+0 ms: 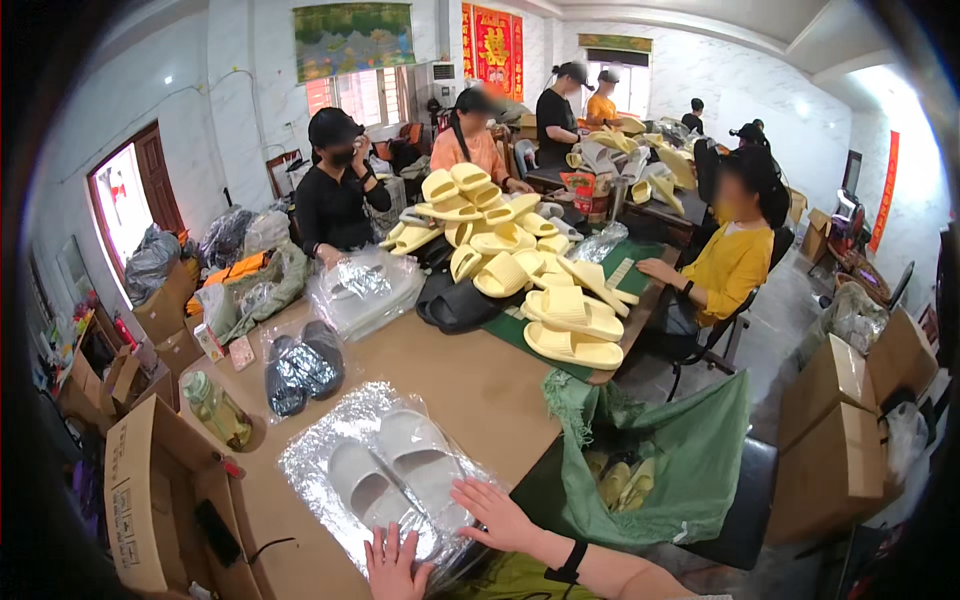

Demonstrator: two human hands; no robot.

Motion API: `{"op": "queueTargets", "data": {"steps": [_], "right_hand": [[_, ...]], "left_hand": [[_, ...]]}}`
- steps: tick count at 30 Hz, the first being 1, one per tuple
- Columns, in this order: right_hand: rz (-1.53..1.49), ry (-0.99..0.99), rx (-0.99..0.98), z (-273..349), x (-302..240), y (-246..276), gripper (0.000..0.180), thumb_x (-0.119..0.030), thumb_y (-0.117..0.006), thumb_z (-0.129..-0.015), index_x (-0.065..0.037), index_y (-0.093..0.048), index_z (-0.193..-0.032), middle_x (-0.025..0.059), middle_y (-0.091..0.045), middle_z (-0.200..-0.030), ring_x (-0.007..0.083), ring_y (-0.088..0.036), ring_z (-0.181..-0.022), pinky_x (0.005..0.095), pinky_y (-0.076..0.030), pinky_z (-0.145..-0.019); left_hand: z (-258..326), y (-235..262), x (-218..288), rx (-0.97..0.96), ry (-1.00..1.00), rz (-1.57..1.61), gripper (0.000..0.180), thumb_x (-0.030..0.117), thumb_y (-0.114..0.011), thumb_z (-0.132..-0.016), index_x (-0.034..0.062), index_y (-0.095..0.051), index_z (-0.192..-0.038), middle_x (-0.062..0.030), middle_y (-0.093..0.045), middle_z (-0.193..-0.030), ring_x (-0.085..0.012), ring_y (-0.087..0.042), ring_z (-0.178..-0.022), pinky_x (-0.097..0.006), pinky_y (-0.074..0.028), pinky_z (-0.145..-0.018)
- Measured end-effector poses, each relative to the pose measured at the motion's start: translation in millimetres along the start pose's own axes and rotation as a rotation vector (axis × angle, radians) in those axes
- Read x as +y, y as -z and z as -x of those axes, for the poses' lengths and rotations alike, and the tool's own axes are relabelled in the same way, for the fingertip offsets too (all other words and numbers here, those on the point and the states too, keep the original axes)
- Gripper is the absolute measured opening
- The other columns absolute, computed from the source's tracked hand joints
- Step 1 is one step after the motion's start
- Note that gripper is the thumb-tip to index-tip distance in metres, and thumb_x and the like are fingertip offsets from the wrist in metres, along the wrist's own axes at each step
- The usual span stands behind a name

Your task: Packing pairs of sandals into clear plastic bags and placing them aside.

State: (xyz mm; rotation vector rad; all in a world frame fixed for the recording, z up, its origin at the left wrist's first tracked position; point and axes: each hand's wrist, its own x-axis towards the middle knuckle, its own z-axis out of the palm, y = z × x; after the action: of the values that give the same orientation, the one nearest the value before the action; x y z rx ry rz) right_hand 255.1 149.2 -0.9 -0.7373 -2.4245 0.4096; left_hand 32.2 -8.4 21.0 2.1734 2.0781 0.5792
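Where the hands are: left hand (396, 562) palm-down at the near end of a clear bag (308, 470), fingers spread; right hand (497, 513) laid flat too, fingers fanned over the bag's R side. Neither's gripping anything afaict. Black band (570, 562) on the R wrist.
Gray slippers: a pair (410, 445) side by side inside that bag, on the brown table (290, 500) right in front of the person.
Cardboard box (135, 470): near L corner, flaps up, w/ a black phone-ish thing (217, 533) inside.
Green sack (680, 440): R of the bag, mouth wide, yellowish slippers (628, 485) in it.
Bottle (215, 408): greenish, L side of table, b/w the box & some bagged dark slippers (290, 370).
Bag stack (365, 305): clear plastic, farther back, by a person in black (345, 190).
Yellow slippers (500, 240): big pile mid-table, black slippers (470, 305) just beside, green mat (620, 262) under some.
Yellow top (735, 265): person seated on the R, one hand near the mat.
Orange top (465, 148): another person, past the pile.
Far table: more ppl + more yellow slippers.
Back wall: red hangings (493, 52).
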Motion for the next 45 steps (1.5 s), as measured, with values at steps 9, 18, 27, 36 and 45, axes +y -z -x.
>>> {"op": "queueTargets", "data": {"steps": [9,18,27,36,45], "right_hand": [[0.012,0.023,0.073,5,0,-12,0.068,-0.046,-0.055,-0.099,-0.008,-0.039,-0.152,0.0135,-0.035,-0.16,0.0334,-0.033,-0.146,0.0465,-0.026,-0.119],[-0.034,0.028,0.102,4,-3,-7,0.067,-0.046,-0.056,-0.098,-0.009,-0.04,-0.151,0.0125,-0.035,-0.16,0.0344,-0.035,-0.144,0.0473,-0.026,-0.118],[-0.063,0.01,0.066,5,-3,-8,0.064,-0.043,-0.055,-0.099,-0.011,-0.039,-0.152,0.0119,-0.033,-0.161,0.0342,-0.031,-0.147,0.049,-0.023,-0.12],[-0.061,0.031,0.065,6,-4,-6,0.066,-0.044,-0.057,-0.098,-0.011,-0.04,-0.152,0.0124,-0.035,-0.159,0.0335,-0.032,-0.147,0.0479,-0.023,-0.12],[-0.035,0.012,0.039,3,-5,-6,0.066,-0.044,-0.056,-0.098,-0.011,-0.038,-0.153,0.0114,-0.032,-0.161,0.0322,-0.029,-0.149,0.0476,-0.022,-0.121]], "left_hand": [[7,-11,-6,0.056,-0.027,-0.028,0.064,0.037,-0.061,-0.093,0.0131,-0.044,-0.15,-0.0191,-0.035,-0.158,-0.0439,-0.029,-0.145,-0.06,-0.02,-0.118],[7,-6,-2,0.09,-0.037,-0.002,0.063,0.033,-0.062,-0.093,0.0126,-0.044,-0.15,-0.0172,-0.034,-0.159,-0.0425,-0.027,-0.147,-0.06,-0.02,-0.119],[6,-3,-3,0.077,-0.002,0.047,0.062,0.04,-0.069,-0.087,0.0135,-0.054,-0.141,-0.0173,-0.034,-0.159,-0.0463,-0.024,-0.147,-0.063,-0.016,-0.119],[8,-13,-11,0.134,-0.024,0.04,0.065,0.041,-0.072,-0.084,0.0159,-0.054,-0.141,-0.0149,-0.036,-0.158,-0.0445,-0.028,-0.146,-0.064,-0.021,-0.116],[8,-11,-12,0.147,-0.039,0.034,0.064,0.041,-0.072,-0.084,0.017,-0.053,-0.141,-0.0149,-0.036,-0.157,-0.0453,-0.027,-0.145,-0.065,-0.021,-0.115]]}}
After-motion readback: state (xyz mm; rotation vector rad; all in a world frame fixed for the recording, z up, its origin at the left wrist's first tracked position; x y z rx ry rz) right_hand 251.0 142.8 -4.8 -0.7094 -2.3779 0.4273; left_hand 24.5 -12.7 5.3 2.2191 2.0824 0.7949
